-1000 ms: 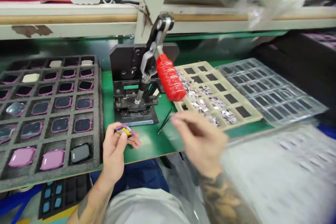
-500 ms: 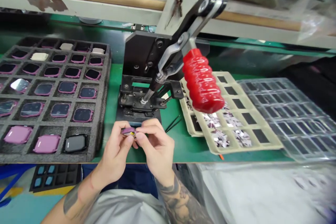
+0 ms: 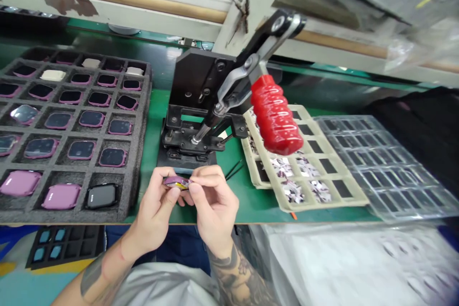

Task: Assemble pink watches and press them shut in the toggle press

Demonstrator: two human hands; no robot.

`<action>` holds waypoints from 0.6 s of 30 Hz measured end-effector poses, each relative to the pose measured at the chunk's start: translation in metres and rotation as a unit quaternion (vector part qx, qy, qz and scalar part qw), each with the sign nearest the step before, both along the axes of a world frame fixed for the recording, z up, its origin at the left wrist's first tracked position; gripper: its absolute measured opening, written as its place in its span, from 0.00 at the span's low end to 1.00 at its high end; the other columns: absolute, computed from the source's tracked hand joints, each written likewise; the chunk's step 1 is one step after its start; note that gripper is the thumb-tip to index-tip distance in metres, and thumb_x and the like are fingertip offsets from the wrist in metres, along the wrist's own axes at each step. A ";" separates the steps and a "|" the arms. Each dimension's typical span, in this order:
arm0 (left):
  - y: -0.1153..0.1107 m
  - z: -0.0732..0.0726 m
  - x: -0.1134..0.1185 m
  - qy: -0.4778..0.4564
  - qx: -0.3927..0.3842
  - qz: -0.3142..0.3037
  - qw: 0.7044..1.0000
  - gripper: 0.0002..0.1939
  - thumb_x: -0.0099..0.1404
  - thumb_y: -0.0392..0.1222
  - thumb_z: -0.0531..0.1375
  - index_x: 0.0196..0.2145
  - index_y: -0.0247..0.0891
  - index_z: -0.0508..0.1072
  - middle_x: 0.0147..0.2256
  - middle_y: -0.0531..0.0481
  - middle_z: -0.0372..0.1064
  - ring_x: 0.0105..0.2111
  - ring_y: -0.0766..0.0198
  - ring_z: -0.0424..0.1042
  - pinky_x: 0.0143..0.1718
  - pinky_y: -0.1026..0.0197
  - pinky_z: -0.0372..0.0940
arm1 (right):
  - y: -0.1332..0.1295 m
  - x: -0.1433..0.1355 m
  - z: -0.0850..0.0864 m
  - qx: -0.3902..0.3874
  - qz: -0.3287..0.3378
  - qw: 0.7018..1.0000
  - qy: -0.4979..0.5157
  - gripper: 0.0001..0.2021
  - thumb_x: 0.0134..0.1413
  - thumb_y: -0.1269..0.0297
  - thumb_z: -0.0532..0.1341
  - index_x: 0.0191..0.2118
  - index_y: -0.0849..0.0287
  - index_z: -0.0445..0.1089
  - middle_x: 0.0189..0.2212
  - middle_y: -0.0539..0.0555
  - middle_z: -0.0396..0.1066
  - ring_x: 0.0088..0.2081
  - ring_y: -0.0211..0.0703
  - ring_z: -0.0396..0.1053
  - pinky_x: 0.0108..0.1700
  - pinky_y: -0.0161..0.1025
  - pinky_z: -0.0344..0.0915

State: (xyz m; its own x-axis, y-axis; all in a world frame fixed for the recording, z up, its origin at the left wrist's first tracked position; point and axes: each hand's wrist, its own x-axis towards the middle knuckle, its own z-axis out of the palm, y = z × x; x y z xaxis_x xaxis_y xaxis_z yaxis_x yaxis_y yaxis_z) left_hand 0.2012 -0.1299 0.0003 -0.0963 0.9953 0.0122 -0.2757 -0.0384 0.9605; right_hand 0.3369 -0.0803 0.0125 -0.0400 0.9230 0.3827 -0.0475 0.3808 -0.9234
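Between my two hands, just in front of the black press, is a small purple watch case (image 3: 175, 180) with a yellow part showing along its open side. My left hand (image 3: 157, 205) pinches its left end between thumb and fingers. The thumb and fingers of my right hand (image 3: 214, 201) close on its right end, and the fingertips hide part of it. The black toggle press (image 3: 190, 141) stands behind my hands, its red handle (image 3: 276, 114) hanging to the right. Black tweezers (image 3: 234, 170) lie beside the press.
A grey foam tray (image 3: 138, 153) of purple watches, with one black one, fills the left. Cream trays (image 3: 287, 204) of small parts and a clear plastic tray (image 3: 380, 162) are at right. A dark tray (image 3: 75, 246) with blue pieces sits below the table edge.
The watch case is tilted so that more of its yellow inside shows. Both hands stay closed on it in nearly the same place. The camera view has shifted slightly.
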 end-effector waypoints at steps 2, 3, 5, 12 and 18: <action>0.000 0.001 0.000 -0.011 0.000 -0.008 1.000 0.12 0.84 0.51 0.59 0.54 0.43 0.65 0.37 0.52 0.76 0.37 0.61 0.79 0.43 0.59 0.72 | 0.001 0.000 0.000 0.003 -0.010 1.000 0.000 0.03 0.70 0.66 0.70 0.43 0.51 0.82 0.39 0.54 0.72 0.43 0.46 0.75 0.43 0.44 0.76; 0.000 0.001 0.000 -0.013 0.001 -0.008 1.000 0.12 0.84 0.51 0.59 0.54 0.43 0.65 0.37 0.52 0.76 0.37 0.61 0.79 0.43 0.59 0.72 | 0.002 0.000 0.000 0.005 -0.009 1.000 -0.006 0.03 0.70 0.66 0.70 0.43 0.51 0.82 0.39 0.54 0.72 0.43 0.46 0.75 0.43 0.44 0.76; 0.000 0.001 0.000 -0.011 0.000 -0.005 1.000 0.12 0.83 0.51 0.60 0.53 0.43 0.66 0.37 0.52 0.76 0.36 0.62 0.78 0.42 0.60 0.72 | 0.003 0.000 -0.002 0.011 -0.007 1.000 -0.024 0.03 0.70 0.66 0.70 0.44 0.50 0.82 0.39 0.53 0.73 0.43 0.46 0.76 0.44 0.45 0.75; -0.001 -0.001 -0.002 -0.013 -0.012 -0.010 1.000 0.14 0.81 0.53 0.63 0.54 0.42 0.69 0.39 0.51 0.75 0.36 0.62 0.77 0.41 0.61 0.73 | -0.003 0.001 -0.007 0.043 -0.038 0.995 -0.080 0.04 0.70 0.67 0.68 0.45 0.51 0.81 0.39 0.54 0.74 0.41 0.47 0.76 0.42 0.47 0.76; 0.004 -0.003 -0.005 -0.039 -0.024 0.025 0.999 0.16 0.79 0.54 0.65 0.55 0.41 0.72 0.42 0.48 0.78 0.38 0.61 0.79 0.43 0.61 0.75 | -0.007 0.006 -0.004 0.211 -0.020 0.941 -0.264 0.20 0.67 0.67 0.71 0.62 0.48 0.77 0.45 0.58 0.78 0.43 0.52 0.78 0.44 0.52 0.78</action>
State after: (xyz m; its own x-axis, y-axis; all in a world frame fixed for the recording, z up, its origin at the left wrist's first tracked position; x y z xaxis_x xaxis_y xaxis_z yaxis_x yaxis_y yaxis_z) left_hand 0.1960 -0.1262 -0.0029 -0.1447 0.9884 -0.0453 -0.3488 -0.0081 0.9372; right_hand 0.3432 -0.0872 0.0087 -0.2954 0.6981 0.6523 0.3969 0.7107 -0.5808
